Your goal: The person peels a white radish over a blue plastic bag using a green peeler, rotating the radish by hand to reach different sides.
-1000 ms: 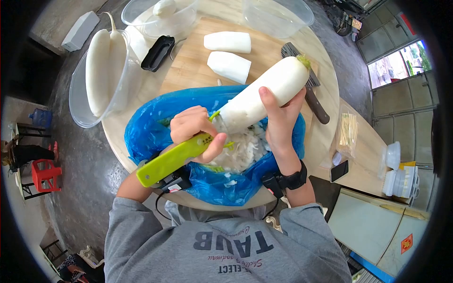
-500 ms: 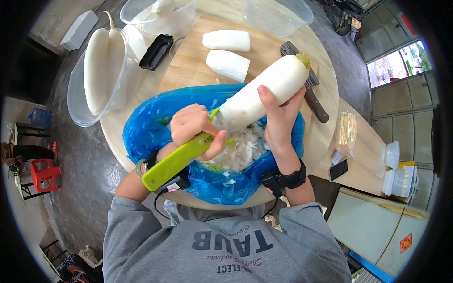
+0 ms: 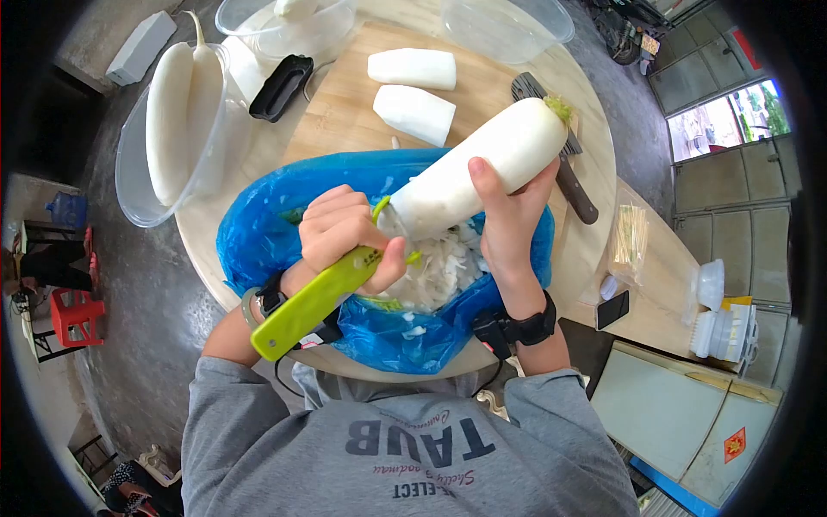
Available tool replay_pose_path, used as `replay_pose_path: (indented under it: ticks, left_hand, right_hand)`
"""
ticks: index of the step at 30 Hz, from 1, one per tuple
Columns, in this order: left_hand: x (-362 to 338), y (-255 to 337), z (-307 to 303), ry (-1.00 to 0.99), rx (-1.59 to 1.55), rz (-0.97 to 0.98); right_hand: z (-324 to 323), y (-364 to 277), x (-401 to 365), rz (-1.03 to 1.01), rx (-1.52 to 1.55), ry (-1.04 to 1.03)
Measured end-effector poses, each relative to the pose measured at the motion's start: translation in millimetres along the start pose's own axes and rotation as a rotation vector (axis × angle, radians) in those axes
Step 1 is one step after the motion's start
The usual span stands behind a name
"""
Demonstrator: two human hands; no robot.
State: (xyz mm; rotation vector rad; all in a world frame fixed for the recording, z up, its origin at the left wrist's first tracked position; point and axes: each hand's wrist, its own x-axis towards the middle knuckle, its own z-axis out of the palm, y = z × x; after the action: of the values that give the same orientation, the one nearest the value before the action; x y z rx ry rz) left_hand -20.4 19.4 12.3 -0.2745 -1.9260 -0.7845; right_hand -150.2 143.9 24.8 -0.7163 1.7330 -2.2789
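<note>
the left hand (image 3: 338,228), left of centre in the frame, is curled firmly round a lime-green peeler (image 3: 301,317), thumb against its near side and the handle sticking out towards the lower left. the right hand (image 3: 514,211), right of centre, is wrapped round a white radish (image 3: 487,164) near its leafy end, thumb across the top; how the other fingers sit underneath i can't tell. the radish slants from upper right to the middle of the frame, its lower end at the peeler's head, above a blue bag (image 3: 258,202) of pale shavings (image 3: 444,271).

on the grey shirt (image 3: 319,457) at the bottom, upside-down lettering reads "taub", with "shelly" in red and "elect" in dark print; the rest is unclear. the peeler's dark marks and the red label (image 3: 734,445) at lower right are too small to read.
</note>
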Motion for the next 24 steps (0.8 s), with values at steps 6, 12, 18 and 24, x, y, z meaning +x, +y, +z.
replay_pose_path:
  ticks: [6,12,18,24]
  left_hand:
    - [2,-2,10,-0.092,-0.060,-0.014]
    - [0,3,8,-0.138,0.107,-0.036]
    - [-3,5,1,-0.039,0.058,0.006]
    - [2,5,12,-0.096,0.044,0.000]
  right_hand:
    - [0,2,0,-0.014,0.000,0.009]
    - [1,3,1,0.013,0.008,0.032]
    - [1,4,1,0.011,0.006,0.041]
    - [4,-1,-2,0.031,0.026,0.029]
